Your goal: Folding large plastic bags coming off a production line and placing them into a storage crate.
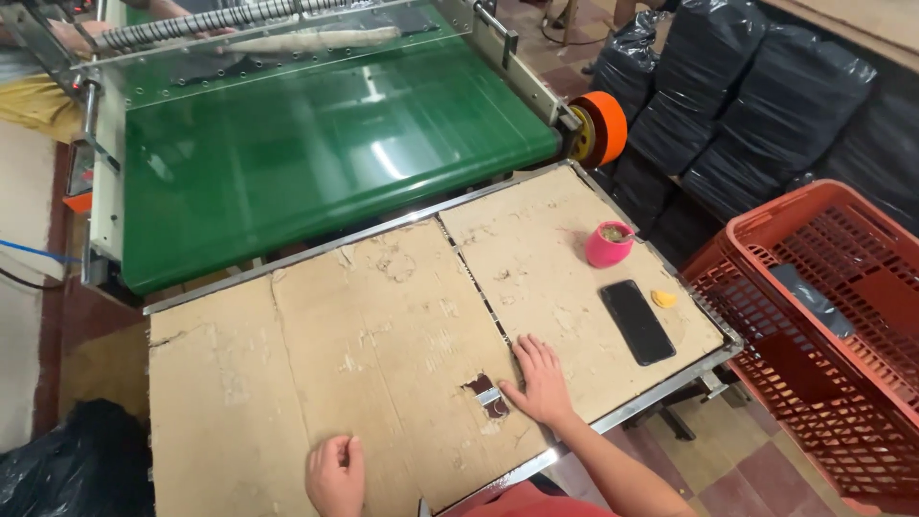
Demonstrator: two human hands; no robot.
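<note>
My right hand (pixel 539 381) lies flat, fingers spread, on a worn cardboard sheet (pixel 383 335) that covers a metal-framed table. It rests just right of a torn hole in the cardboard where a small metal piece (pixel 489 396) shows. My left hand (pixel 335 474) rests on the cardboard near the front edge with its fingers curled under; nothing is visible in it. A black phone (pixel 637 321), a small yellow lump (pixel 663 299) and a pink cup (pixel 609 244) sit on the cardboard to the right of my right hand.
A green conveyor belt (pixel 325 153) with a clear guard runs behind the table, with an orange roll (pixel 603 127) at its right end. A red plastic crate (pixel 823 325) stands at the right. Black bagged bundles (pixel 766 105) are stacked behind it. Another black bag (pixel 77 469) lies at lower left.
</note>
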